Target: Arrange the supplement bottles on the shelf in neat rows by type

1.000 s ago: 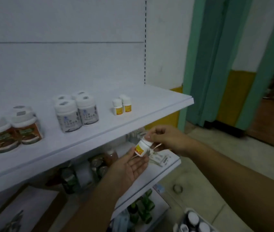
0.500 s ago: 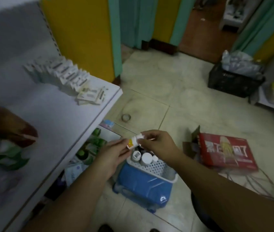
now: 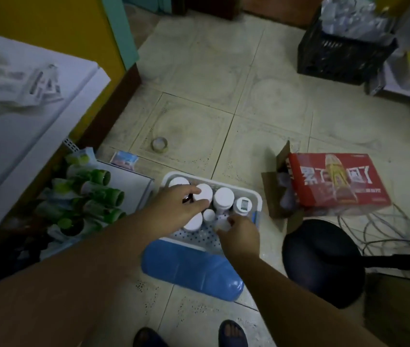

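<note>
Reaching into basket (image 3: 256, 196) beside shelf (image 3: 36, 136): left hand (image 3: 174, 209) curled round white-capped bottle (image 3: 205, 192), right hand (image 3: 240, 230) pinching small bottle (image 3: 221, 224). Likely light, rigid, smooth plastic; best gripped round body below cap.

We find the bottles (image 3: 223, 197) standing in the basket (image 3: 256, 196), which rests on a container (image 3: 191, 269) on the floor (image 3: 261, 101). The shelf (image 3: 23, 136) lies left, a box (image 3: 336, 181) right, a tape roll (image 3: 159, 144) behind.
</note>
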`<state>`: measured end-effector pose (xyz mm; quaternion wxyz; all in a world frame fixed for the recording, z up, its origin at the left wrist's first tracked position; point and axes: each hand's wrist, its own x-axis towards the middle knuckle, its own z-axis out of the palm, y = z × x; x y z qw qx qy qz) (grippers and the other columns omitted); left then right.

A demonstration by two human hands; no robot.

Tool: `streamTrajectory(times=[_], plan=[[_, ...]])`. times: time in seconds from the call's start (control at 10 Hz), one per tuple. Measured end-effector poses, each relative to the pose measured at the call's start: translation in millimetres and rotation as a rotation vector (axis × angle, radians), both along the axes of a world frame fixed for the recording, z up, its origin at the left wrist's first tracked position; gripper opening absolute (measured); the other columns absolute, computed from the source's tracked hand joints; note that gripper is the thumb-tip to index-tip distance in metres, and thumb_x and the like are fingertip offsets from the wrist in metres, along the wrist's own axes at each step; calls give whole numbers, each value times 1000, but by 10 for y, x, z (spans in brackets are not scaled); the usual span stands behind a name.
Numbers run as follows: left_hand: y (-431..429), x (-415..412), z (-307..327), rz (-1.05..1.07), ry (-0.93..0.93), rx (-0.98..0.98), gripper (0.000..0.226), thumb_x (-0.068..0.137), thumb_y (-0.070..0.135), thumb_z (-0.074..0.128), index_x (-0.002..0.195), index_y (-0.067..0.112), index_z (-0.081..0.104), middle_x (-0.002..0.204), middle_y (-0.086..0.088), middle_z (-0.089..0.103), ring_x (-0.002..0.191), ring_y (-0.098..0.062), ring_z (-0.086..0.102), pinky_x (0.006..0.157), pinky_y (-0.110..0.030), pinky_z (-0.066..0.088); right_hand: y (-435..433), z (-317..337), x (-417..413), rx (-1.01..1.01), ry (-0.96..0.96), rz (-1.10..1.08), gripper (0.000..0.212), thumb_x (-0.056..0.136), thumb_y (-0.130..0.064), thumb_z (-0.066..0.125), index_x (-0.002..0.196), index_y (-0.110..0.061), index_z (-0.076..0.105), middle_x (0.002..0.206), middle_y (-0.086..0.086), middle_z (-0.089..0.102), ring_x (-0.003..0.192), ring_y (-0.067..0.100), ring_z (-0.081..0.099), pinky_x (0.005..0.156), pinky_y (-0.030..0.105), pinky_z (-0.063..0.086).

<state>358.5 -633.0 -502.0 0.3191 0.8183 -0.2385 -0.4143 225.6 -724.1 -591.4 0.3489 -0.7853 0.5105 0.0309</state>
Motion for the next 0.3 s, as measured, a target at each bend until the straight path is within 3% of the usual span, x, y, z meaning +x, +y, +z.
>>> streamTrajectory(times=[0.1,0.2,0.3], plan=[[114,-41,-132,-62,-5,9,46,89,37,55,132,25,45,123,12,48,112,-6,45,85,-19,35,7,-339,65,-30,62,-52,19,89,-19,53,101,-10,64,104,10,67,97,26,64,80,31,49],[254,-76,-160,-143,-44,-9,30,90,34,55,116,43,44,106,30,44,98,18,42,83,-7,31,-31,-476,138,-29,48,-59,23,91,-20,49,109,-13,62,112,10,65,102,26,62,86,36,49],[360,-76,-69,-197,-53,-66,43,89,21,58,98,54,33,92,50,43,86,41,33,71,12,25,-18,-500,145,-23,39,-17,25,90,-22,52,113,-16,61,114,8,65,104,25,61,89,37,50]])
